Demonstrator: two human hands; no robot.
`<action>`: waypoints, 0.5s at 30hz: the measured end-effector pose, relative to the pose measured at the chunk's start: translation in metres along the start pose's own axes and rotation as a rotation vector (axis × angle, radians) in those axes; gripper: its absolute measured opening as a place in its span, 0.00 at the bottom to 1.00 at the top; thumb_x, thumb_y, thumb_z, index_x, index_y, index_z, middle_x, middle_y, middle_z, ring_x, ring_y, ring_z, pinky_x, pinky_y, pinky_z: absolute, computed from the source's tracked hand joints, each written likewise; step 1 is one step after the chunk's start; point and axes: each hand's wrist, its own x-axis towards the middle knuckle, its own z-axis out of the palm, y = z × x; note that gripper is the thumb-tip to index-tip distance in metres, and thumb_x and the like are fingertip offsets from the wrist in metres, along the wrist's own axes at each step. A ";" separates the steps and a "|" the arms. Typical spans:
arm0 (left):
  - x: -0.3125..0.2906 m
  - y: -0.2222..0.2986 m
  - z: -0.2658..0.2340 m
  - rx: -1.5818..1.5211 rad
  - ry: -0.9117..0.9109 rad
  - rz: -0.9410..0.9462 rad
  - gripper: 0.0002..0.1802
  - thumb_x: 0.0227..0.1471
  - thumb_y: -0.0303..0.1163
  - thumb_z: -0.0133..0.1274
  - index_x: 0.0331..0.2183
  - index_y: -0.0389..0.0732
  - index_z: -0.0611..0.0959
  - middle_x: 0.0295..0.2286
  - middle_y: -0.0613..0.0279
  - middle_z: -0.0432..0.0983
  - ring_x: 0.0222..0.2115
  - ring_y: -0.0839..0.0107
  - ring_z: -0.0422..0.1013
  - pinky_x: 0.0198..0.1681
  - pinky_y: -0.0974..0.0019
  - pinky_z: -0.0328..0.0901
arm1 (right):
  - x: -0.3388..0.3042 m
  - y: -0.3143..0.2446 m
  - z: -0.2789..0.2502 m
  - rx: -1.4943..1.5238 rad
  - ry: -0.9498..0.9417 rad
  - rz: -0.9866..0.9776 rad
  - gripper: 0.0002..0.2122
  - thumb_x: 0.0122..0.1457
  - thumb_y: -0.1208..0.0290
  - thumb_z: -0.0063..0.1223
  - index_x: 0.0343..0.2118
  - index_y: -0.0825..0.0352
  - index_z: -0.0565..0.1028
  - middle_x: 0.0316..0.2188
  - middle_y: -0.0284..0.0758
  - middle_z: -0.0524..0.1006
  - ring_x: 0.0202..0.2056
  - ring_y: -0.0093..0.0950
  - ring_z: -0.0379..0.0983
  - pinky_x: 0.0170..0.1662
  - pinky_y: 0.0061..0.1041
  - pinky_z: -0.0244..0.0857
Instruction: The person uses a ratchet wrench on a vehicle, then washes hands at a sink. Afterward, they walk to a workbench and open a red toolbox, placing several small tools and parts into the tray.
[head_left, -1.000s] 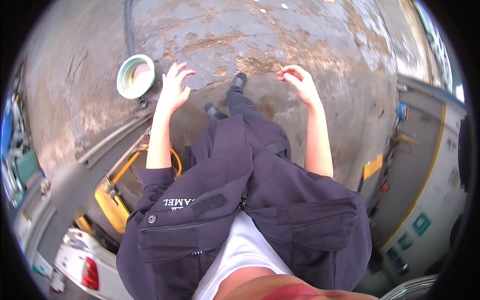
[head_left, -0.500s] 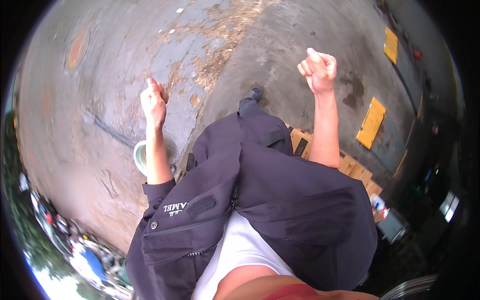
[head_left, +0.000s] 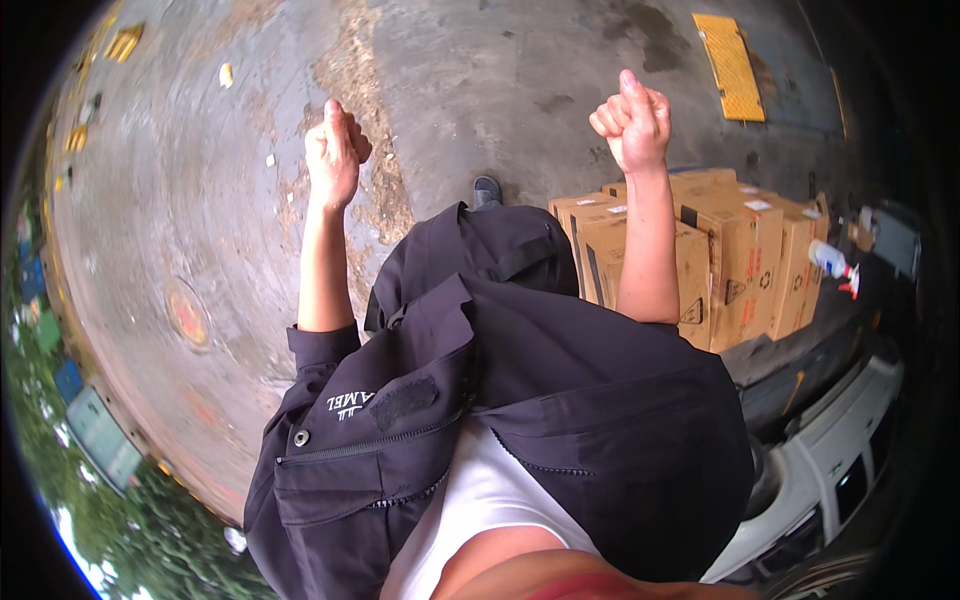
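A person in a dark jacket over a white shirt holds both forearms out above a stained concrete floor. The left hand, at upper left of centre, is curled into a fist with the thumb pointing to the top of the frame; the right hand, upper right of centre, is clenched the same way. Whether anything small sits inside either fist cannot be told from this angle. Cardboard boxes stand grouped right of centre, the right forearm crossing in front of them; the right hand's fingers show above the boxes' upper edge, apart from the cardboard, while the left hand is well away from them. A spray bottle with a red head appears at the boxes' right, a yellow plate at upper right, and a white vehicle at lower right.
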 end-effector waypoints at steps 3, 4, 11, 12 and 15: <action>0.049 -0.008 0.030 0.077 -0.107 0.012 0.32 0.70 0.49 0.37 0.16 0.46 0.59 0.13 0.75 0.50 0.13 0.82 0.47 0.17 0.70 0.44 | 0.000 -0.004 -0.023 0.014 0.081 -0.056 0.28 0.71 0.65 0.42 0.12 0.57 0.50 0.08 0.21 0.46 0.11 0.16 0.38 0.17 0.24 0.35; 0.064 -0.009 0.046 0.051 -0.145 -0.011 0.31 0.70 0.49 0.38 0.16 0.47 0.59 0.13 0.76 0.49 0.13 0.82 0.46 0.17 0.70 0.44 | 0.000 -0.007 -0.029 0.000 0.132 -0.066 0.28 0.71 0.66 0.42 0.12 0.57 0.50 0.08 0.21 0.46 0.11 0.16 0.38 0.18 0.24 0.35; 0.178 -0.020 0.098 -0.114 -0.524 -0.226 0.30 0.70 0.49 0.38 0.17 0.49 0.57 0.15 0.75 0.45 0.15 0.79 0.43 0.21 0.69 0.44 | 0.027 -0.028 -0.058 -0.042 0.152 -0.105 0.26 0.70 0.66 0.46 0.14 0.58 0.51 0.11 0.21 0.50 0.15 0.16 0.42 0.21 0.22 0.41; 0.200 -0.021 0.101 -0.289 -0.688 -0.329 0.30 0.69 0.51 0.37 0.17 0.49 0.57 0.15 0.75 0.46 0.16 0.78 0.44 0.22 0.69 0.45 | 0.034 -0.027 -0.063 -0.066 0.090 -0.111 0.25 0.69 0.65 0.47 0.14 0.58 0.52 0.12 0.21 0.52 0.15 0.17 0.44 0.22 0.22 0.42; 0.266 -0.026 0.118 -1.021 -1.092 -0.662 0.27 0.65 0.59 0.41 0.31 0.43 0.73 0.28 0.62 0.69 0.30 0.67 0.67 0.35 0.62 0.62 | 0.062 -0.008 -0.070 0.383 -0.132 -0.337 0.23 0.68 0.58 0.46 0.16 0.58 0.57 0.14 0.24 0.59 0.19 0.19 0.50 0.27 0.24 0.48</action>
